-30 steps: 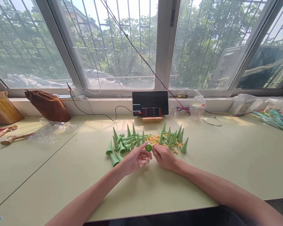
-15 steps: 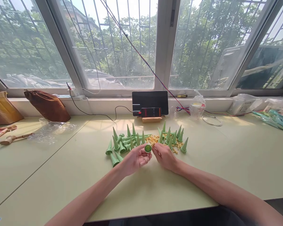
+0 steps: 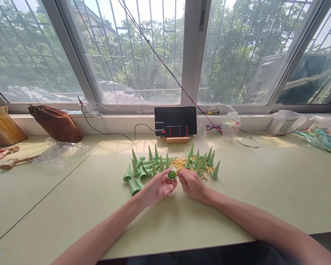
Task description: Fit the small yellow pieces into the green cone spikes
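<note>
My left hand (image 3: 161, 186) is closed round a green plastic cone (image 3: 171, 175), whose round open end faces me. Just to its right, my right hand (image 3: 192, 182) pinches a small yellow peg (image 3: 178, 170) close to the cone's rim; whether the two touch I cannot tell. Behind my hands lies a heap of yellow pegs (image 3: 179, 162). Several green cones (image 3: 188, 161) stand point up around that heap. On the left, more green cones (image 3: 134, 187) lie on their sides, some with the hollow end showing.
A phone (image 3: 177, 131) leans against a black tablet (image 3: 175, 117) on a small stand at the back of the table (image 3: 237, 206). Cables run along the sill. Wooden toys (image 3: 19, 161), clear plastic wrap (image 3: 63, 152) and a brown pouch (image 3: 56, 123) are at left; plastic bags (image 3: 320, 138) lie at right.
The cone in my left hand has shifted very slightly left, and the peg in my right hand has moved a little with it. Everything else stays put.
</note>
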A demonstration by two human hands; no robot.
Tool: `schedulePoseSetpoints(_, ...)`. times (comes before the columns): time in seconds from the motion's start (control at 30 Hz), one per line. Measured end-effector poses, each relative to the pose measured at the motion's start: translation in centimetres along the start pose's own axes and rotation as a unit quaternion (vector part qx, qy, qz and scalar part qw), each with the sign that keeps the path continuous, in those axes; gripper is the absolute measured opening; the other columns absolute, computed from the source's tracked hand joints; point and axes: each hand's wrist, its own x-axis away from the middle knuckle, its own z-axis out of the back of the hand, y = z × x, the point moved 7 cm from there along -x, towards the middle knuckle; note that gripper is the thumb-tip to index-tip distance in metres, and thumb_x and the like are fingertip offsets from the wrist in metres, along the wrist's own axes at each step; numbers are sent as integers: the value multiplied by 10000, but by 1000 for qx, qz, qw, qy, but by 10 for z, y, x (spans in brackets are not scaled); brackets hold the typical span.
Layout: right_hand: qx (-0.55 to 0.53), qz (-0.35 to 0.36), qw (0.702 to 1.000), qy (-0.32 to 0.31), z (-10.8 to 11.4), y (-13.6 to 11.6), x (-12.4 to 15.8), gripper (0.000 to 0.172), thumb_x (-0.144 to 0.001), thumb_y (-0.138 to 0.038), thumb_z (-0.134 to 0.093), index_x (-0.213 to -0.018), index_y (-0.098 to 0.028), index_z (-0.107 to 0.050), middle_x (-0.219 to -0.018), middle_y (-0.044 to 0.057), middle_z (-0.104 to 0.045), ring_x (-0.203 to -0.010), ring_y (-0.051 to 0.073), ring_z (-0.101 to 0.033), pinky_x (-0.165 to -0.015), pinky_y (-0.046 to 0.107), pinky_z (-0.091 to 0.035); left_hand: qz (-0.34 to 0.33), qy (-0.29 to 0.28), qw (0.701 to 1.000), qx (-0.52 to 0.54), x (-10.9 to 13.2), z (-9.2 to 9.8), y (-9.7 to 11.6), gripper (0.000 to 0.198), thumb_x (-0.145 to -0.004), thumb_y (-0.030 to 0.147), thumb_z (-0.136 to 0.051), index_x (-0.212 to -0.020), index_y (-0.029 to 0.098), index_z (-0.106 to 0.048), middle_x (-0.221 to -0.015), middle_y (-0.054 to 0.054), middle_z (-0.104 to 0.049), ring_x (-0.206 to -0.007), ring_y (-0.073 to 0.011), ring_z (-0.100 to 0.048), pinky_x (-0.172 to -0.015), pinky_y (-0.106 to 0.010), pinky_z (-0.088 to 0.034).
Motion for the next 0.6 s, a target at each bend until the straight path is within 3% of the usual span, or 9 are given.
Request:
schedulePoseSetpoints(0.3, -3, -4, 1000, -11, 0, -3, 1, 273, -966, -173, -338, -696, -208, -360, -626, -12, -436, -538, 117, -350, -541, 250, -296, -30, 12, 999, -40, -5, 7, 2, 316, -829, 424, -672, -759, 135, -564, -761, -71, -621, -527, -61, -496, -476, -169, -423)
schedulePoseSetpoints(0.47, -16, -7, 1000, -19, -2, -3, 1, 273, -954, -165, -348, -685, -210, -351, -611, -19, -423, -533, 115, -349, -541, 246, -302, -115, -34, 979, -166, -7, 1, 10, 416, -800, 531, -666, -734, 138, -544, -601, -34, -578, -511, -93, -506, -460, -201, -382)
schedulePoseSetpoints(0.6, -31, -10, 999, -20, 0, -3, 0, 286, -942, -160, -354, -664, -215, -321, -589, -28, -393, -515, 112, -322, -519, 244, -283, -164, -22, 947, -275, -5, 0, 14, 445, -806, 572, -629, -733, 143, -538, -582, -12, -583, -470, -95, -504, -497, -230, -395)
